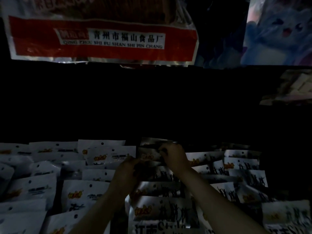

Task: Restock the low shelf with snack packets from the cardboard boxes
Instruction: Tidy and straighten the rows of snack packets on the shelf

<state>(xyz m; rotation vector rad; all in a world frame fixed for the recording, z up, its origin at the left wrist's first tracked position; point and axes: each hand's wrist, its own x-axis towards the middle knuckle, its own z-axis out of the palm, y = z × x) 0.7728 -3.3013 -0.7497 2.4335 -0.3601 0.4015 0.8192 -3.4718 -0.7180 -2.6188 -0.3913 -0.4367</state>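
Low shelf (152, 107) — dim. Rows of snack packets (87, 195) lie overlapping on both sides of the fingers. Left hand (126, 171) and right hand (173, 156) — fingers curled, together pinching one silver packet (148, 154) at the back row.

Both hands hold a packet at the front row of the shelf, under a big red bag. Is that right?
Not the front row. The head view shows both hands, left and right, holding a packet at the back row, under the big red bag.
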